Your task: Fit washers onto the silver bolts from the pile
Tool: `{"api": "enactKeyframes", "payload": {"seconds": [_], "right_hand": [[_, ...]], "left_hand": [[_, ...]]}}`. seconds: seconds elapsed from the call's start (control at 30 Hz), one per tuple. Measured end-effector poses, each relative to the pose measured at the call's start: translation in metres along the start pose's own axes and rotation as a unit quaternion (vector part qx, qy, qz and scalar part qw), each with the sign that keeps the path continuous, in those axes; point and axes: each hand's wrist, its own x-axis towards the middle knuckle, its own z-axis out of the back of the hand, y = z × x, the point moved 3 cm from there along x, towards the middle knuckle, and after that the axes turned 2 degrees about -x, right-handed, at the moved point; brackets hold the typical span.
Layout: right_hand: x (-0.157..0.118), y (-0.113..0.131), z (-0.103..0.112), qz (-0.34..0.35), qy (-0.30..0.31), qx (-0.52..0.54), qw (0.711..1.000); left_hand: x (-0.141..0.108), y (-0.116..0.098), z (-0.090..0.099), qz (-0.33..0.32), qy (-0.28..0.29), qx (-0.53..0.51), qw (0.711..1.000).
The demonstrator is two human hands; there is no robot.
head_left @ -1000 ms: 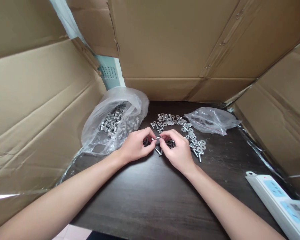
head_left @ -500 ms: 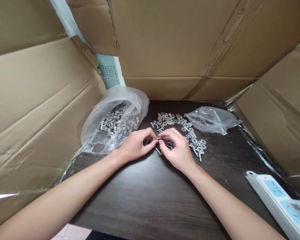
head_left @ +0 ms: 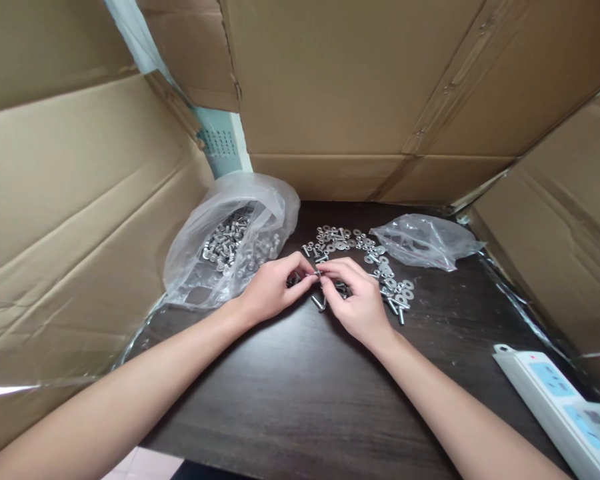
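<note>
My left hand (head_left: 273,288) and my right hand (head_left: 356,293) meet over the dark table, thumbs and fingers pinched. Between their fingertips is a small metal bolt (head_left: 317,273), partly hidden by the fingers. A thin piece seems to sit across it, too small to name. Just below the fingertips lies a loose bolt (head_left: 319,303). More bolts lie under and behind both hands, half covered. Beyond the right hand spreads a scatter of flat washers (head_left: 405,295), nuts and bolts.
On the left stands an open clear plastic bag (head_left: 275,190) with many bolts (head_left: 227,243) inside. A crumpled plastic bag (head_left: 425,240) lies at the back right. A white power strip (head_left: 545,393) is at the front right. Cardboard walls (head_left: 360,80) enclose the table (head_left: 260,400).
Both hands stay pinched at the bolt, with the fingertips shifting slightly and the right fingers drawing a little away from the left. The whole view has moved very slightly.
</note>
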Motion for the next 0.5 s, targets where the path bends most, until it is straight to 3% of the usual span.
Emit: {"api": "enactKeyframes", "payload": {"seconds": [0.3,0.5], "right_hand": [[0.0007,0.0038,0.0019,0.005,0.015,-0.030,0.999],[-0.0013,-0.0051,0.0076,0.002,-0.055,-0.196,0.979]], "left_hand": [[-0.0029,0.0024,-0.0028,0.008,0.023,-0.040,0.999],[-0.0016,0.0005,0.0007,-0.034,-0.022,0.017,0.999]]}}
